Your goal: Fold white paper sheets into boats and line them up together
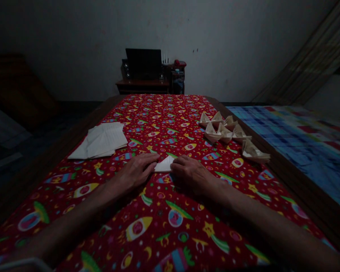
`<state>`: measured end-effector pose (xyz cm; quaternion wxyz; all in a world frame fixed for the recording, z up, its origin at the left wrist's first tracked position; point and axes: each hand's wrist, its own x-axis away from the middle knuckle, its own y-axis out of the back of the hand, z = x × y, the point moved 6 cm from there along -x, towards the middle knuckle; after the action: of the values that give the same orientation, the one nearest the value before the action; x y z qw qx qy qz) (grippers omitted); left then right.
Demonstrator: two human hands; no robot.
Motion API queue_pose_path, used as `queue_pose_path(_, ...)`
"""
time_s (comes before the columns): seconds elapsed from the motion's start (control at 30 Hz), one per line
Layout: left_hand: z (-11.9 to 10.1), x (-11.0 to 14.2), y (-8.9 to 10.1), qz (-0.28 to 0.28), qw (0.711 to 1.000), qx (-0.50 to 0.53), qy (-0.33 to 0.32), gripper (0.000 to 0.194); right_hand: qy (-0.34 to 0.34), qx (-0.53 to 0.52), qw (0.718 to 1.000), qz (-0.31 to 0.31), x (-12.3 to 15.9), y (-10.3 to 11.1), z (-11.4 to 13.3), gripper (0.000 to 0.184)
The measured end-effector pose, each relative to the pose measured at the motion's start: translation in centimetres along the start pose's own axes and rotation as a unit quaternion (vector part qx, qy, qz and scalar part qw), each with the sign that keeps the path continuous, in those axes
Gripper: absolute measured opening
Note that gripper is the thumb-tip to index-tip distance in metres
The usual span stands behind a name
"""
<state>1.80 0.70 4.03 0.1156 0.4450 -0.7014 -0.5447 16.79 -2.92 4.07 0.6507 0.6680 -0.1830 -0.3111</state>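
Where hands (164,173) press paper (164,165): red patterned cloth (170,223).

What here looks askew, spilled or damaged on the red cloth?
Nothing looks damaged or spilled. The paper stack at left is fanned out loosely rather than squared. The folded paper boats sit in a loose cluster at right, one apart near the edge. Both hands, left hand and right hand, press a folded sheet flat.
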Motion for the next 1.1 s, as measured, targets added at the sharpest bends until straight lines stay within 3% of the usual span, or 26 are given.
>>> queue_pose_path(0.17,0.4,0.5,-0.1,-0.028,0.999,0.032,0.027,0.037,-0.021,0.067,0.998,0.004,-0.2,-0.5,0.5,0.018)
queue_pose_path(0.4,1.8,0.6,-0.5,-0.045,0.987,0.105,0.114,0.048,-0.071,0.144,0.987,0.019,-0.9,-1.0,0.8,0.018)
queue_pose_path(0.5,2.5,0.8,-0.7,-0.056,0.963,0.195,0.176,0.057,-0.088,0.147,0.985,0.002,-0.9,-0.8,0.4,0.016)
queue_pose_path(0.6,2.4,1.3,-1.4,-0.075,0.913,0.327,0.233,0.061,-0.101,0.142,0.983,-0.055,-0.7,0.0,0.0,0.018)
queue_pose_path(0.7,0.9,1.4,-2.4,-0.056,0.897,0.386,0.206,0.056,-0.1,0.14,0.979,-0.112,-0.4,0.7,0.0,0.019)
queue_pose_path(0.8,-1.2,1.1,-3.0,-0.031,0.93,0.33,0.156,0.046,-0.078,0.146,0.973,-0.16,-0.2,1.2,0.8,0.016)
queue_pose_path(0.9,-2.1,0.9,-2.8,-0.045,0.959,0.213,0.182,0.032,-0.035,0.148,0.965,-0.213,0.0,1.3,1.9,0.013)
queue_pose_path(1.1,-2.1,1.0,-1.7,-0.096,0.955,0.123,0.251,0.027,-0.058,0.067,0.955,-0.283,0.2,1.0,1.9,0.019)
